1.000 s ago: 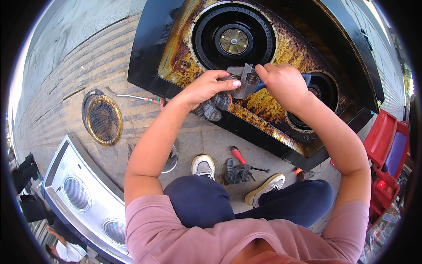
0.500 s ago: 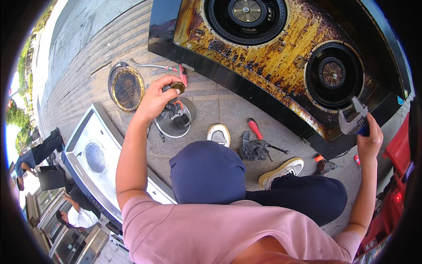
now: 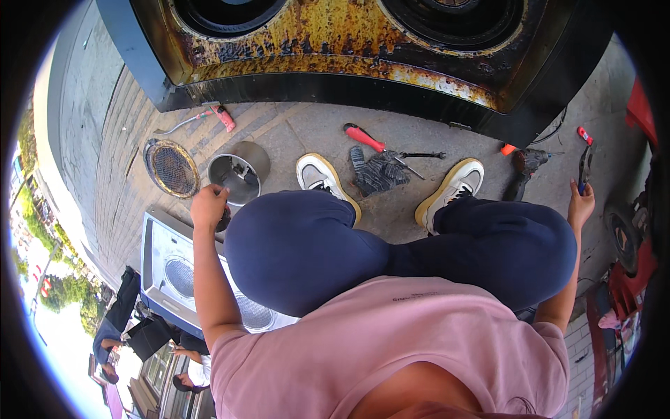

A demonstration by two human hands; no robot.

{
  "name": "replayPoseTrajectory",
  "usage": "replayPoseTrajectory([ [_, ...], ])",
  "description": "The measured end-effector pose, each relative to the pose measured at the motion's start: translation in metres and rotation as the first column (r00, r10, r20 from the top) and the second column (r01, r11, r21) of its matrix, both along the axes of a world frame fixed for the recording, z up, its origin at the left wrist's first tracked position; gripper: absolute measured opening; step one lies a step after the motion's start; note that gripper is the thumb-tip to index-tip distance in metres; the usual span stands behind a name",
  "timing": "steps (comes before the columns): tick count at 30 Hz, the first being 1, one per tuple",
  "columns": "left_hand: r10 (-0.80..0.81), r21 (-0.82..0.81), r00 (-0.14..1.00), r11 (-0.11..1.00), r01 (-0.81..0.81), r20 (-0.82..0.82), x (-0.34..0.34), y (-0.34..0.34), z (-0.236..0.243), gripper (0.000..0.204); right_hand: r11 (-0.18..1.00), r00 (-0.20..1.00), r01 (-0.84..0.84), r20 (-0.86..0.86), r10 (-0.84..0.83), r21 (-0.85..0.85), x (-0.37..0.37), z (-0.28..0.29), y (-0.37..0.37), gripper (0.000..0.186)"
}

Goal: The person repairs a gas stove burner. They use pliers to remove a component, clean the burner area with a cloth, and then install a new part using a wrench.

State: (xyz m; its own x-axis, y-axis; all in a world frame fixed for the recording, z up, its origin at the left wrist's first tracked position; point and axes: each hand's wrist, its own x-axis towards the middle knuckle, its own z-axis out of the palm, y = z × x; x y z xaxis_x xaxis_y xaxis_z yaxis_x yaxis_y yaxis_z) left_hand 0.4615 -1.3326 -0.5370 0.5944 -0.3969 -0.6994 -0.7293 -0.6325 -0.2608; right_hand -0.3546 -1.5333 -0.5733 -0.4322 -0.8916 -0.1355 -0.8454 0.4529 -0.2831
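Note:
My right hand (image 3: 581,207), out at the far right beside my knee, is closed round the blue handle of an adjustable wrench (image 3: 585,166), jaws pointing away from me. My left hand (image 3: 208,207) is beside the near left rim of a metal pot (image 3: 257,158). Its fingers are curled with the thumb against them. Something dark shows just below them, and I cannot make out whether it is held. A few dark pieces lie inside the pot. Next to the pot, a round mesh filter (image 3: 172,167) with a greasy brown rim lies on the pavement.
Ahead stands a greasy, rust-stained housing (image 3: 335,42) with two round openings. Between my shoes lie a red-handled screwdriver (image 3: 366,138) and a grey glove (image 3: 377,172). A power drill (image 3: 525,167) lies right; a white panel (image 3: 155,244) lies left. Two people (image 3: 199,369) are beyond it.
The view has swung, so the housing sits higher. My left hand has drawn back from above the pot; the round brass piece it held no longer shows. My right hand has lowered with the wrench.

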Motion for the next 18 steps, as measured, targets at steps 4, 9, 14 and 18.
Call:
replayPoseTrajectory([
  [4,-0.068,-0.297,0.983,0.955,0.016,-0.168,-0.016,-0.064,0.016,0.024,0.950,0.949,0.309,0.056,-0.311,0.043,-0.055,-0.066,0.099,0.040],
  [9,-0.184,-0.269,0.706,0.963,-0.010,-0.684,-0.090,-0.156,0.028,0.023,0.847,0.851,0.507,0.063,-0.521,0.156,-0.008,-0.112,0.162,0.028],
  [14,-0.404,-0.260,0.254,0.852,0.455,-0.879,-0.153,-0.185,-0.006,0.029,0.767,0.816,0.520,0.049,-0.577,0.376,0.040,-0.135,0.191,0.027],
  [18,-0.382,-0.218,0.123,0.732,0.645,-0.916,-0.184,-0.197,-0.019,0.035,0.701,0.805,0.489,0.041,-0.592,0.518,0.060,-0.141,0.216,0.027],
])
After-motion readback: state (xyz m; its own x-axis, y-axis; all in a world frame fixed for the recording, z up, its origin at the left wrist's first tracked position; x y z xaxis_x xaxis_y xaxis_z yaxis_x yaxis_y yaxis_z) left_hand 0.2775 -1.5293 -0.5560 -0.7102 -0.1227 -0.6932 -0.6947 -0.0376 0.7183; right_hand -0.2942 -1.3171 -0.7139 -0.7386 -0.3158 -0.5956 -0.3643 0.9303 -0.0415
